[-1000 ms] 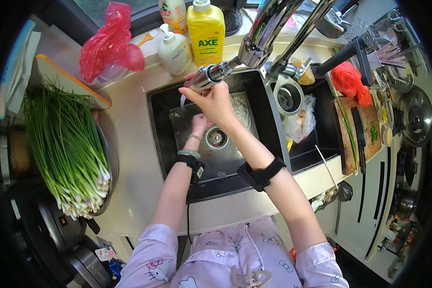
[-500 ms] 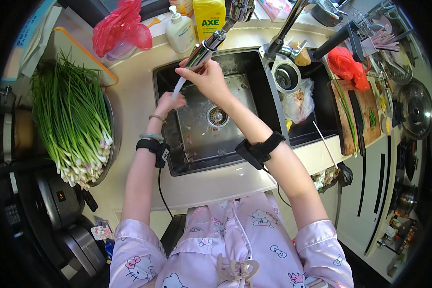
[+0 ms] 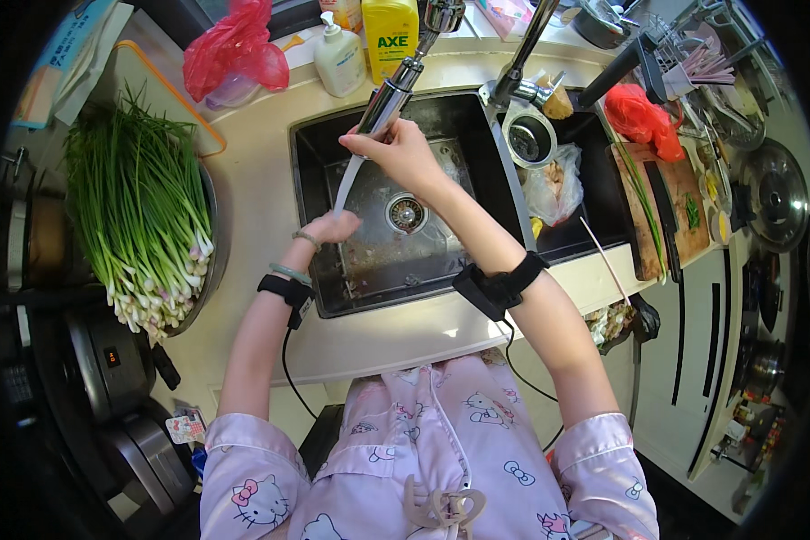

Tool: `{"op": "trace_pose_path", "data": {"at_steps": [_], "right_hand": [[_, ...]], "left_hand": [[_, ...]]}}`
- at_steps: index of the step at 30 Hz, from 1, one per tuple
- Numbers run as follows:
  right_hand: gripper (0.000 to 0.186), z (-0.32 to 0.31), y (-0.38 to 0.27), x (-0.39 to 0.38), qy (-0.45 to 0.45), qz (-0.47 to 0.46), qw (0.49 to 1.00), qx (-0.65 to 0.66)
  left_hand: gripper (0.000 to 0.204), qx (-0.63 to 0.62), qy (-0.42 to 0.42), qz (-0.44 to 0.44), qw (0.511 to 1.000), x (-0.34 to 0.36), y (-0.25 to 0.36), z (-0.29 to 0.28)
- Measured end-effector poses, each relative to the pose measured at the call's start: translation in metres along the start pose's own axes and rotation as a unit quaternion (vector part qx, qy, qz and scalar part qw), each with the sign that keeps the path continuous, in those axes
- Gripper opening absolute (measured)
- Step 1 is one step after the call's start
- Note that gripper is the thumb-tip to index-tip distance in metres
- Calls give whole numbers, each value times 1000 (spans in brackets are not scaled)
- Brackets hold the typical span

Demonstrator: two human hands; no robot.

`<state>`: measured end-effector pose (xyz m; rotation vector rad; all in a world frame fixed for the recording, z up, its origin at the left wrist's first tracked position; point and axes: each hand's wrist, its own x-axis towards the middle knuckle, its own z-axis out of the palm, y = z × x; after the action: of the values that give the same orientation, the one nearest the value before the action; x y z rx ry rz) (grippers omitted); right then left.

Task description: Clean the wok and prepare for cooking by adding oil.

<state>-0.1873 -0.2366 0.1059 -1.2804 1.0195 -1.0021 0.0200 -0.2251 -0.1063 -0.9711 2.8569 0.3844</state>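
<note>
My right hand (image 3: 403, 157) is wrapped round the chrome pull-out faucet head (image 3: 388, 106) and tilts it over the large dark sink basin (image 3: 441, 261). A white stream of water (image 3: 346, 183) runs from it onto my left hand (image 3: 337, 227). That hand is low at the basin's left side, fingers pointing right, and nothing shows in it. Its fingers look loosely apart, though small and partly blurred by the water. Small bits of debris lie on the basin floor around the round drain strainer (image 3: 407, 214).
A big bundle of spring onions (image 3: 139, 216) fills a metal bowl at left. Behind the sink stand a white pump bottle (image 3: 340, 61) and a yellow bottle (image 3: 391, 22). At right, a smaller basin holds a plastic bag (image 3: 556, 187); beyond lies a cutting board (image 3: 688, 202) with a knife (image 3: 664, 211).
My left hand has moved down and to the right, deeper over the basin. The faucet head in my right hand has shifted slightly right, and the water stream follows the left hand.
</note>
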Motion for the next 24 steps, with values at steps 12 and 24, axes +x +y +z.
{"op": "trace_pose_path", "data": {"at_steps": [12,24], "right_hand": [[30,-2,-20,-20,-15,71,997,21],[28,-10,-30,-31,-57,107,991,54]], "left_hand": [[22,-309,-16,-210,928,-66,69,-98],[32,-135,85,-159,974,-94,112,-94]]}}
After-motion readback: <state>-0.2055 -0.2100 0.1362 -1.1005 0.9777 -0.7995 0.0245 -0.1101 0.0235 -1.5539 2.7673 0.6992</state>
